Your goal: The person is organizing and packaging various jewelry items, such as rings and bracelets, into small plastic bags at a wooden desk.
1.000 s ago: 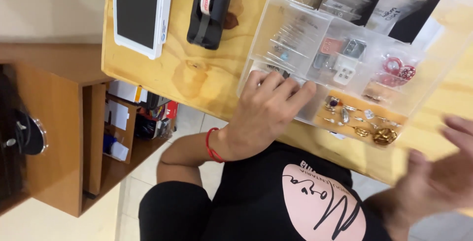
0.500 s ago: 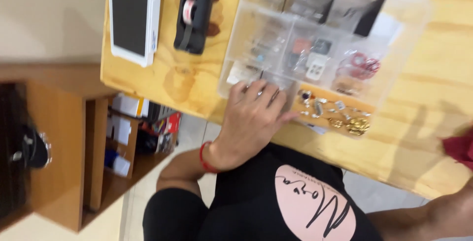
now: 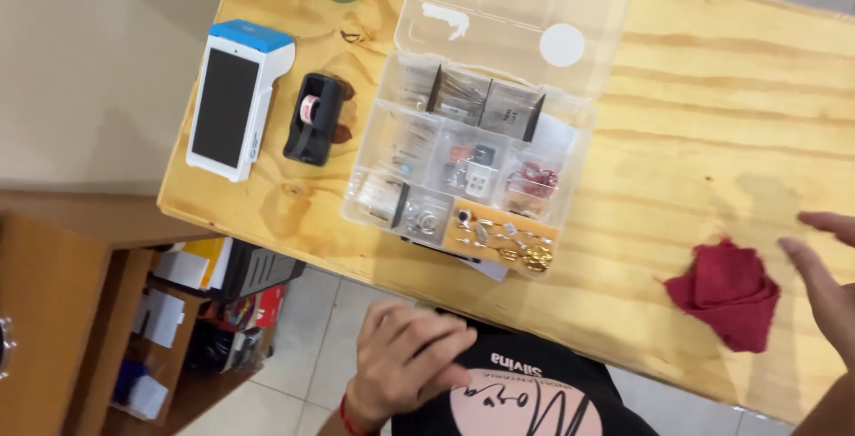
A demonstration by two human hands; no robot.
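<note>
The right hand (image 3: 824, 280) hovers open at the right edge of the pale wooden table (image 3: 712, 97), fingers spread and holding nothing, just beside a crumpled dark red cloth (image 3: 728, 292) that lies on the near right part of the tabletop. The left hand (image 3: 405, 360) is off the table, below its near edge, fingers loosely curled over the person's black shirt and grasping nothing; a red band circles its wrist. Beyond that hand, near the table's middle, stands a clear plastic compartment box (image 3: 463, 155) with its lid laid open on the far side, holding small metal bits and jewellery pieces. Left of the box sit a black tape dispenser (image 3: 312, 120) and a white handheld terminal with a blue top (image 3: 236, 97).
</note>
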